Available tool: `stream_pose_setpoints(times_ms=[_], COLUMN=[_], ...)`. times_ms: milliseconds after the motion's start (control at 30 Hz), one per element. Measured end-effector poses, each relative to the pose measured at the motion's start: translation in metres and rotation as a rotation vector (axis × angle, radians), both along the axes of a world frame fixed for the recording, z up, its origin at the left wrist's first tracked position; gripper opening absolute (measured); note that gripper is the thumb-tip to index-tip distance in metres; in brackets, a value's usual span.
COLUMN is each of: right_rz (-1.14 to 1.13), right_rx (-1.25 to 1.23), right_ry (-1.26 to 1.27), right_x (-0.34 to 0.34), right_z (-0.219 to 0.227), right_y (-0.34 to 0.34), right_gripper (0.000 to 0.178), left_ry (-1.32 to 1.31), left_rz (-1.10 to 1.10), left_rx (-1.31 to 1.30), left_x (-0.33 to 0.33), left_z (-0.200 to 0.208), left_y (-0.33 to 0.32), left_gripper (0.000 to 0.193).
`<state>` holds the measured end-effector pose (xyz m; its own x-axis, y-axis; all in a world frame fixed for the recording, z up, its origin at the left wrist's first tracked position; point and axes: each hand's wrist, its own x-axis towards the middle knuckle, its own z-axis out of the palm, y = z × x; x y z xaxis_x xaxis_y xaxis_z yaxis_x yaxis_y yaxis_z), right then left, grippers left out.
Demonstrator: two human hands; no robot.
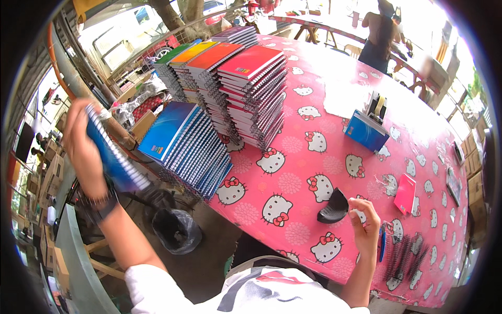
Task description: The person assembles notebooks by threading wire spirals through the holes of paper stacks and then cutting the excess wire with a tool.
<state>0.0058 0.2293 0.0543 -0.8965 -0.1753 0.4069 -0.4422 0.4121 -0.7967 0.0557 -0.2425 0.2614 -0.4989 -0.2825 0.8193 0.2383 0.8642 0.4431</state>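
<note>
Raised off to the left of the table, my left hand [82, 149] is closed on a blue spiral notebook [111, 154], blurred by motion. My right hand [368, 230] hovers near the table's front edge, fingers loosely bent with a gap to the thumb and nothing visible in it. Beside its fingertips lies a black half-round object [333, 208]. A stack of blue spiral notebooks [196, 152] stands at the table's left edge. Behind it rise tall stacks of red notebooks [253, 99], orange notebooks [213, 58], yellow notebooks [192, 52] and green notebooks [177, 56].
A tape dispenser [377, 109] stands by a blue box-like item [366, 132] farther back. On the right lie a red notebook cover [404, 193], several black spiral coils [405, 259] and a blue pen [383, 243]. A bag-lined bin [177, 230] stands below left. Another person [379, 39] is far off.
</note>
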Motion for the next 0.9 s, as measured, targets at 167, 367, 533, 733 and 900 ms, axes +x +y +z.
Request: stream_pose_setpoints(times_ms=[167,367,533,733,900], right_rz=[0.116,0.078,0.063,-0.212,-0.625], right_rx=[0.123,0.100,0.126,0.378,0.666], right_ry=[0.011,-0.025,0.013,0.259,0.409], right_x=[0.003,0.003,-0.028,-0.156,-0.240], right_z=[-0.001,-0.002,0.000,-0.008,-0.032], right_y=[-0.019,-0.008,0.029,0.062,0.056], right_gripper=[0.026,0.024,0.023,0.020,0.031], left_ry=[-0.433,-0.476,-1.081,-0.906,-0.421], left_rz=[-0.146,0.037,0.006,-0.069,0.056], left_rx=[-0.720,-0.434,-0.463,-0.334,-0.477], left_x=[-0.109,-0.118,-0.064,-0.059,-0.049], left_z=[-0.027,-0.049,-0.053,-0.067,-0.049], left_y=[-0.004,-0.018,-0.004,-0.012,0.009], left_gripper=[0.009,0.075,0.120,0.111,0.102])
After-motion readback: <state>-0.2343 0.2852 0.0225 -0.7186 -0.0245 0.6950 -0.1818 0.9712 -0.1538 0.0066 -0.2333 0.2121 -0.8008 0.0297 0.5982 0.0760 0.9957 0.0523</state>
